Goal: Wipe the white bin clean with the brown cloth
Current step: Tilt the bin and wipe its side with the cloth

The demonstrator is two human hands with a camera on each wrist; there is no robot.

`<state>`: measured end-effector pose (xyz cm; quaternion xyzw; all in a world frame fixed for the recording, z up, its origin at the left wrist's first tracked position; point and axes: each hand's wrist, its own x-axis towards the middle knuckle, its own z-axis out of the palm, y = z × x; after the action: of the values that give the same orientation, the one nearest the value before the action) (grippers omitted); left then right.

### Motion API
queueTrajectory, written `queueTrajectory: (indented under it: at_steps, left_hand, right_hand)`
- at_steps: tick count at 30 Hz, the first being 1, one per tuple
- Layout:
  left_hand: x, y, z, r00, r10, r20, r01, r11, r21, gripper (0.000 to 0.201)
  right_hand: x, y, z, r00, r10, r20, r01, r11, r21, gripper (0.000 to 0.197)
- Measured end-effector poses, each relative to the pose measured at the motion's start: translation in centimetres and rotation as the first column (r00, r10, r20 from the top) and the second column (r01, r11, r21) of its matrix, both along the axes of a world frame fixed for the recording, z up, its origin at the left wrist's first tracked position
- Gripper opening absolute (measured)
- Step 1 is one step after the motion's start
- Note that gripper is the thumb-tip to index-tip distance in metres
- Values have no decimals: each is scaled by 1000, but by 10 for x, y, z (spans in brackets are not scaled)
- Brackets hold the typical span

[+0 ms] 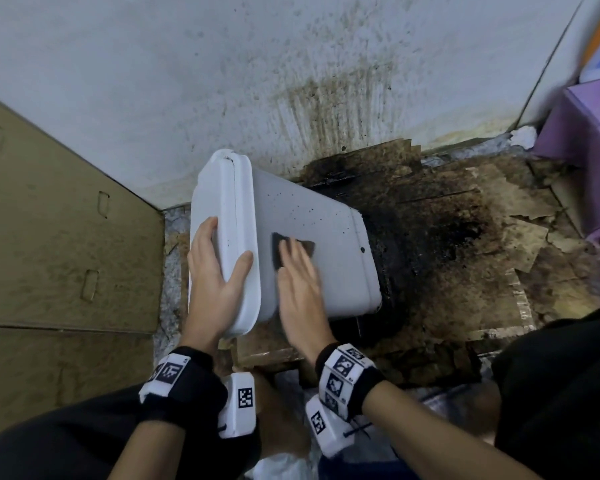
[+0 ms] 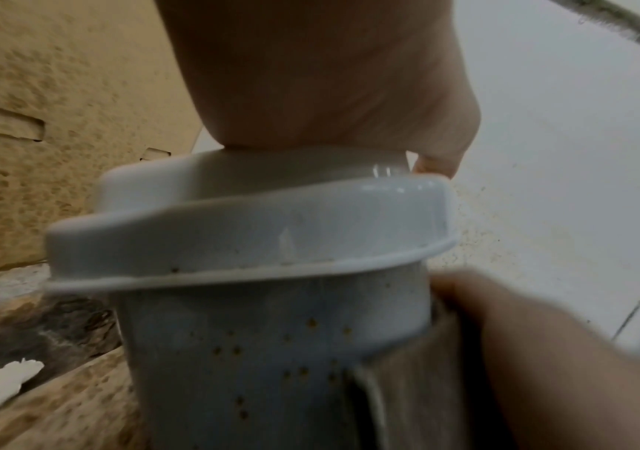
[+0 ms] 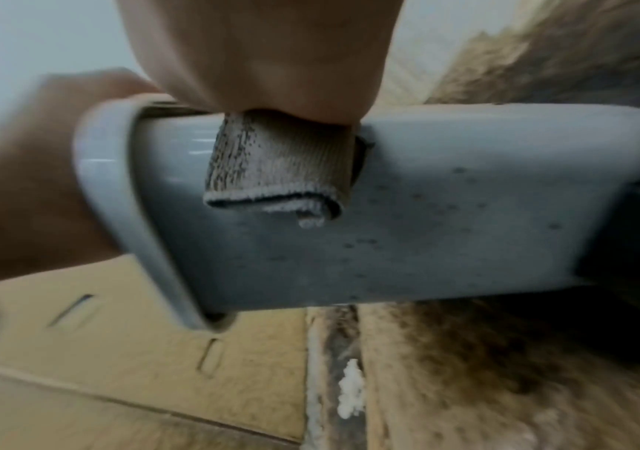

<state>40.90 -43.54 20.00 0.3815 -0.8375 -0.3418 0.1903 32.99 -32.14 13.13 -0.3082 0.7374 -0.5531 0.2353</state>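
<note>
The white bin (image 1: 319, 220) lies on its side on the floor, lid end toward the left, with dark specks over its upper face. My left hand (image 1: 215, 271) grips the lid end, fingers over the lid top and thumb on the rim. My right hand (image 1: 300, 282) lies flat on the bin's side and presses the brown cloth (image 1: 276, 252) against it; the hand is motion-blurred. In the right wrist view the folded cloth (image 3: 275, 170) hangs from under my fingers over the speckled bin wall (image 3: 445, 228). The left wrist view shows the lid rim (image 2: 252, 243) under my palm.
A flattened cardboard box (image 1: 49, 220) leans at the left. The white wall (image 1: 291, 64) behind is spattered with brown stains. Dirty, blackened cardboard (image 1: 447, 244) covers the floor under and right of the bin. A purple box (image 1: 586, 126) stands at the far right.
</note>
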Motion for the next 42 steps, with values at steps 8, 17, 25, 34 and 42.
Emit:
queueTrajectory:
  at_steps: [8, 17, 25, 34, 42]
  left_hand:
    - [0, 2, 3, 1000, 6, -9, -6, 1000, 0, 75]
    - [3, -2, -1, 1000, 15, -19, -15, 1000, 16, 74]
    - [2, -3, -1, 1000, 5, -13, -5, 1000, 0, 73]
    - [6, -4, -5, 1000, -9, 18, 9, 1000, -29, 82]
    - [10, -10, -5, 1000, -4, 27, 4, 1000, 6, 84]
  right_hand:
    - [-24, 22, -31, 981, 114, -157, -125, 990, -63, 52]
    - [-53, 41, -97, 971, -187, 146, 159, 969, 188, 51]
    - [-18, 17, -47, 985, -140, 102, 133, 988, 80, 55]
    - [-12, -20, 3, 978, 119, -174, -130, 990, -53, 51]
    - [-75, -69, 2, 917, 371, -145, -377, 926, -14, 58]
